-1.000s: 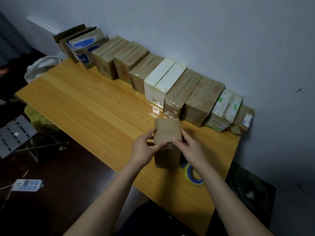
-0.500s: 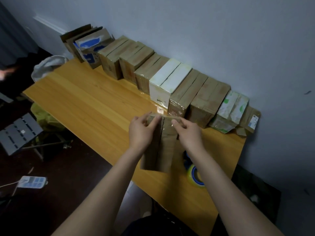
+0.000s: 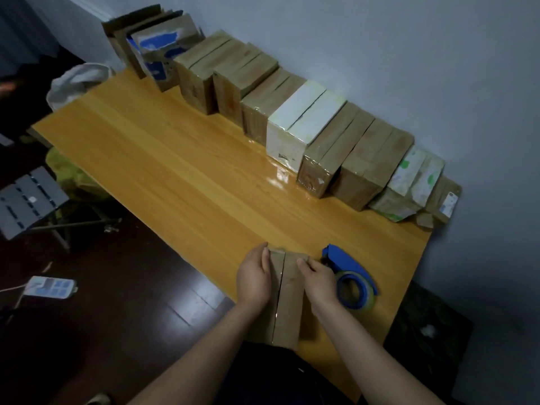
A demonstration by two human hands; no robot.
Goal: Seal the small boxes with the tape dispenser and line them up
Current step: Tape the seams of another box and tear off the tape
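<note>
At the lower middle of the head view, near the surface's (image 3: 175, 176) front edge, the small box (image 3: 287, 299) lay lengthwise between both hands, its two top flaps meeting in a dark seam down the centre. Whether any tape already covered that seam could not be told.

The step in hand looked to be closing the flaps ready for taping. To do it well, the flaps should be squeezed together until the seam vanished and held level. One hand would then have to keep them pinned while the other went for the tape dispenser (image 3: 349, 276), which sat just right of the box and almost touched the right hand. The strip should run straight along the seam and over both ends.

The left hand (image 3: 253, 280) lay against the box's left side, its fingers (image 3: 261, 252) fairly straight and close together, pressing rather than wrapping. The right hand (image 3: 320, 283) gripped the right edge, its fingers (image 3: 304, 263) bent with their tips on the right flap.

Across the upper half of the frame, a row of boxes (image 3: 292, 121) stood side by side against the wall (image 3: 409, 68), running from upper left to middle right. The held box was well apart from it.
</note>
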